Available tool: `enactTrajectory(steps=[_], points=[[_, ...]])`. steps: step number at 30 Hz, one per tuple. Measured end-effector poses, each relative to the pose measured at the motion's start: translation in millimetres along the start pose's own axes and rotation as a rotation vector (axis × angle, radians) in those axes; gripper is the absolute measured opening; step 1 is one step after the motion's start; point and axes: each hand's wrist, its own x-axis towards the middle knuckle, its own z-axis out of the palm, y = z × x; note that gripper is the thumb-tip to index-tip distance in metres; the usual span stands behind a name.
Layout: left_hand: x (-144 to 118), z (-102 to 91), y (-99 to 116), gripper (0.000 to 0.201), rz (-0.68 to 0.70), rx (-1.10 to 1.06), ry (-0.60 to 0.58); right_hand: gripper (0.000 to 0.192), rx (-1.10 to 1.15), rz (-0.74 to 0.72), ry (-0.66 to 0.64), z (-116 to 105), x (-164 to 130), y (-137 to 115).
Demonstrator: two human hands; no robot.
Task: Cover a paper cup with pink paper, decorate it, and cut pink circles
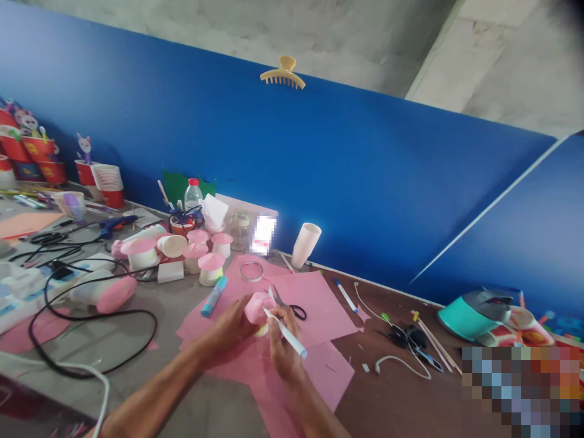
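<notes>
My left hand (pixel 230 331) holds a small cup capped with pink paper (pixel 258 307) over sheets of pink paper (pixel 319 304). My right hand (pixel 283 350) grips a white pen with a blue end (pixel 286 333), its tip touching the pink cap. Black-handled scissors (pixel 292 309) lie on the pink paper just behind my hands. A blue glue stick (pixel 214 296) lies to the left of my left hand.
Several pink-capped cup mushrooms (pixel 210 267) stand at the back left, with a metal ring (pixel 251 271), a white cup stack (pixel 305 244), a water bottle (pixel 192 196) and black cables (pixel 91 316). Red cups (pixel 108 185) line the blue partition (pixel 365 182). A teal dish (pixel 469 316) sits right.
</notes>
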Motion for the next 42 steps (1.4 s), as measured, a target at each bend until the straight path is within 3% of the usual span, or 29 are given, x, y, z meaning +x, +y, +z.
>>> enactTrajectory(steps=[21,27,42], points=[[-1,3.9,-8,0.042,-0.035,-0.055,0.037,0.022,0.008,0.029,0.025,-1,-1,2],[0,6.1,-17,0.041,-0.056,-0.015,0.003,0.027,0.051,0.127,0.034,-2,0,3],[0,4.1,-13,0.037,-0.065,-0.002,-0.013,0.032,0.070,0.140,0.024,-4,0,2]])
